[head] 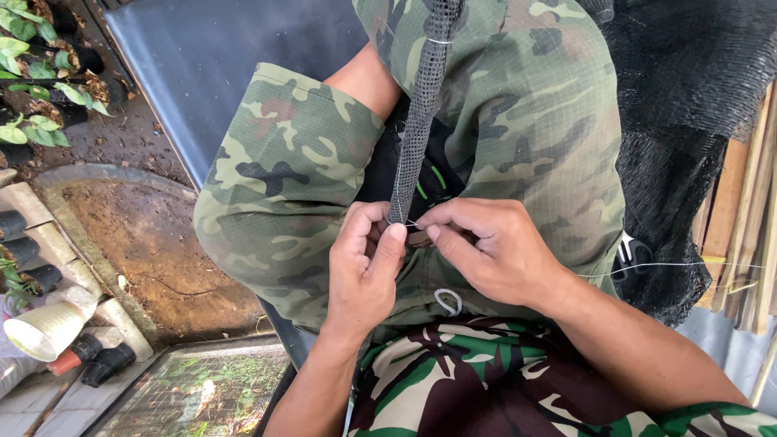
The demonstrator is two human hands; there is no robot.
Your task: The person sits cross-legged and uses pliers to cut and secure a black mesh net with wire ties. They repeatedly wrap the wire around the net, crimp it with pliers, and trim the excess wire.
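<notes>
Far left: small potted plants (32, 89) in dark pots on wet soil, a row of black tubes (20, 243), and a pale cone-shaped cup (44, 330) lying on its side. Below them lies a wire-mesh panel (194, 392). A dark sheet (218, 73) runs behind the person's knee.

Centre: the person sits in camouflage shorts (291, 170). A rolled strip of black net (421, 113) hangs down between the knees to the hands. The left hand (364, 271) pinches the strip's lower end between thumb and fingers. The right hand (494, 251) is closed beside it, fingertips pinched at the same spot, touching the left thumb; what it grips is too small to tell. Both hands cover the strip's tip.

Right: a thin white thread (672, 265) runs from the right wrist toward the edge. A heap of black netting (688, 121) lies beside the thigh, with wooden slats (749, 210) leaning behind it.
</notes>
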